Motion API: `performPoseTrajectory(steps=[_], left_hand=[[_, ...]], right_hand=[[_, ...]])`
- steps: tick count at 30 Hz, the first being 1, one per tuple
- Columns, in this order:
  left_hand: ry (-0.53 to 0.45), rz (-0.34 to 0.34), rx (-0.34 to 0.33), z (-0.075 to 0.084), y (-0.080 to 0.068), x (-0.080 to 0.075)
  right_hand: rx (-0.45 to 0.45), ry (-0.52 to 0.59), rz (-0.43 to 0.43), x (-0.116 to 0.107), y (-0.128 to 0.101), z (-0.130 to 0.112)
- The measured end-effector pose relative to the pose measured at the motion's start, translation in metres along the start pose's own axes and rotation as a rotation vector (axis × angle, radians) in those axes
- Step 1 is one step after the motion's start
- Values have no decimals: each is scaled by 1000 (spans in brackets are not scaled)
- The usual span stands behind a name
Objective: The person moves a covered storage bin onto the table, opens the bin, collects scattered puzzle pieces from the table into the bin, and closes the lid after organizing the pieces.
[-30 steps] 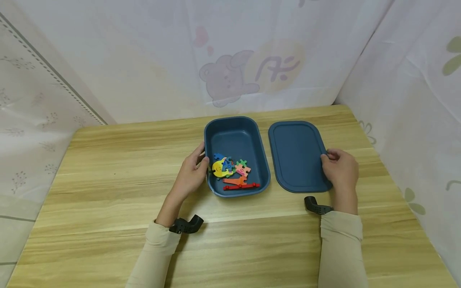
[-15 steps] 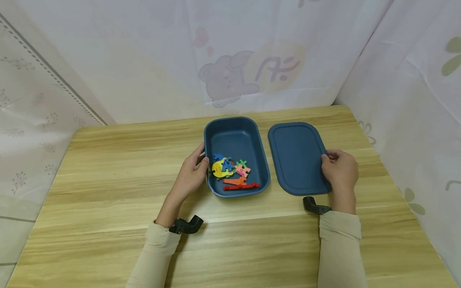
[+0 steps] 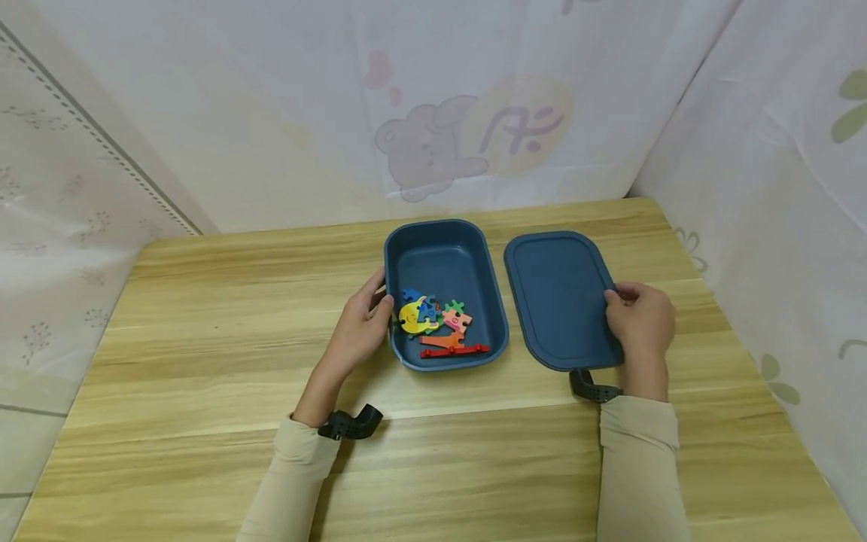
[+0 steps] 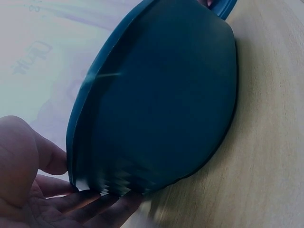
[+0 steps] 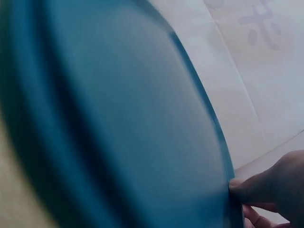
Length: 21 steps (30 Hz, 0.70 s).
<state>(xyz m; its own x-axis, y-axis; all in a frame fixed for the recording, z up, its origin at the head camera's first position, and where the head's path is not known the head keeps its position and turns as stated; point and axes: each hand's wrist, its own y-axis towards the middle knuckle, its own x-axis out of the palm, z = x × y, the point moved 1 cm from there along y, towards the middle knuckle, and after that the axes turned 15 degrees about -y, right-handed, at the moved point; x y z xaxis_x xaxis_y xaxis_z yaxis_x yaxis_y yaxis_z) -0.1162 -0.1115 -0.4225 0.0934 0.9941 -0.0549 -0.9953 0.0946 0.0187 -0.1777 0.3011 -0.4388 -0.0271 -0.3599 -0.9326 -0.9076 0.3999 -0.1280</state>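
In the head view, a dark blue rectangular box (image 3: 439, 266) stands uncovered mid-table. Near its front lie several jigsaw puzzle pieces, among them a yellow one (image 3: 411, 319), a pink one (image 3: 455, 319) and a long red one (image 3: 454, 351). My left hand (image 3: 359, 327) holds the box's left side; in the left wrist view, the thumb touches the rim and the fingers lie against the outer wall (image 4: 161, 104). To the right is the matching flat lid (image 3: 561, 297), apart from the box. My right hand (image 3: 640, 320) pinches the lid's right edge between thumb and fingers.
Everything stands on a wooden table (image 3: 223, 324). Pale printed cloth (image 3: 284, 120) hangs behind and at both sides. Black wrist mounts sit on both arms; the right mount (image 3: 592, 388) is close to the lid's front edge.
The lid has tilted or shifted slightly, its near edge now lower in the head view and meeting the right wrist mount. The right hand moved little with it. Left hand and box have stayed put.
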Motion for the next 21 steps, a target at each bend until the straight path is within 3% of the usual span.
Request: performPoseTrajectory(steps=[10, 21], left_hand=[[-24, 0, -1, -1, 1, -1], [-29, -3, -11, -1, 1, -1]], right_hand=[[-36, -4, -10, -2, 0, -2], [-145, 99, -43, -8, -3, -1]])
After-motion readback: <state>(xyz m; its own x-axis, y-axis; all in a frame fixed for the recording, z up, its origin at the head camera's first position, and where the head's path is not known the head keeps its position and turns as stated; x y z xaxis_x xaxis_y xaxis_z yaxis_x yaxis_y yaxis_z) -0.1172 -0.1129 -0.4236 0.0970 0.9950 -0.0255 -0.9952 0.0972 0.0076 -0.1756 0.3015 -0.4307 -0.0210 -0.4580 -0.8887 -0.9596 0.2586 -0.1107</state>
